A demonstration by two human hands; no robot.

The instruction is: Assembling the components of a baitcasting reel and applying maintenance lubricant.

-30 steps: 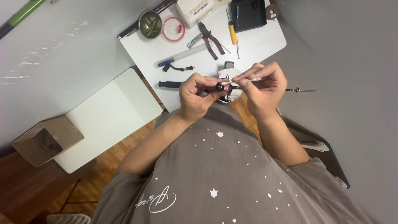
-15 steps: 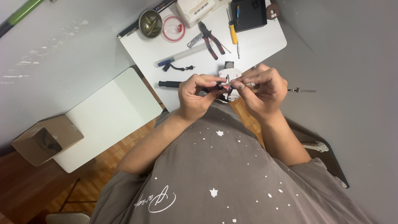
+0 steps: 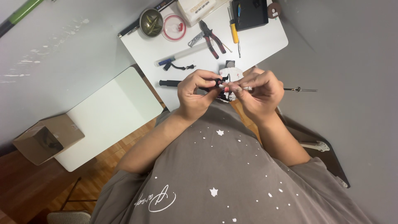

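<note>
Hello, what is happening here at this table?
A person in a grey shirt works on a small black part, pinched between the left hand and the right hand above the near edge of a white table. The right hand also holds a thin rod that sticks out sideways. Behind the hands, red-handled pliers, a yellow screwdriver and a round tin lie untouched.

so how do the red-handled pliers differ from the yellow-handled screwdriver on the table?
The pliers have two splayed red-and-black handles; the screwdriver has a single yellow handle with a thin straight shaft. The pliers lie diagonally, the screwdriver nearly straight up the frame. Both lie flat on the white table, untouched, beyond both hands.
</note>
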